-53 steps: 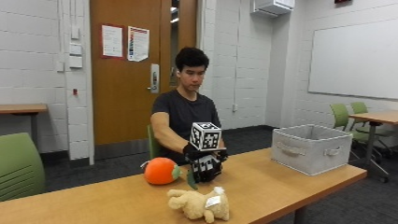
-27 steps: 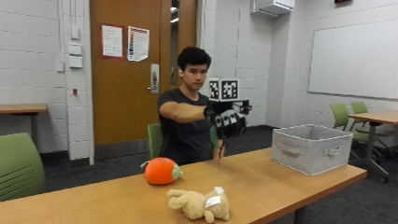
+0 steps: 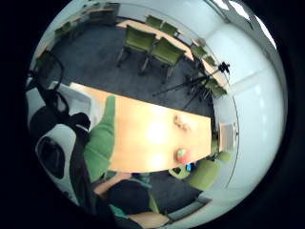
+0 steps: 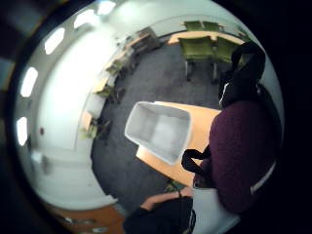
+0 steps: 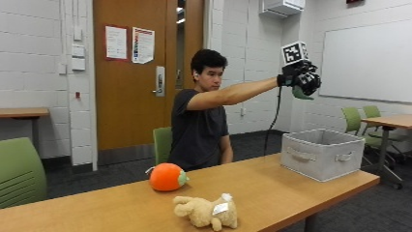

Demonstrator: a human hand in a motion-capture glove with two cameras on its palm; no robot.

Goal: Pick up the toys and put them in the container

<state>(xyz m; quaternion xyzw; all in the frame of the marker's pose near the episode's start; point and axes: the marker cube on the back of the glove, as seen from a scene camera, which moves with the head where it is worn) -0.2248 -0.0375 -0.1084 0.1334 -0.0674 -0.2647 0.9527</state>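
A classroom with white block walls and a wooden door surrounds the long wooden desk (image 5: 270,188) in front of me. My grip (image 5: 301,81) is raised high above the grey container (image 5: 320,153), at about twelve o'clock from it, fingers curled round a green toy (image 5: 301,94). On the desk, well apart from the container, sit an orange plush (image 5: 167,177) and, nearer the front edge, a tan teddy (image 5: 205,212).
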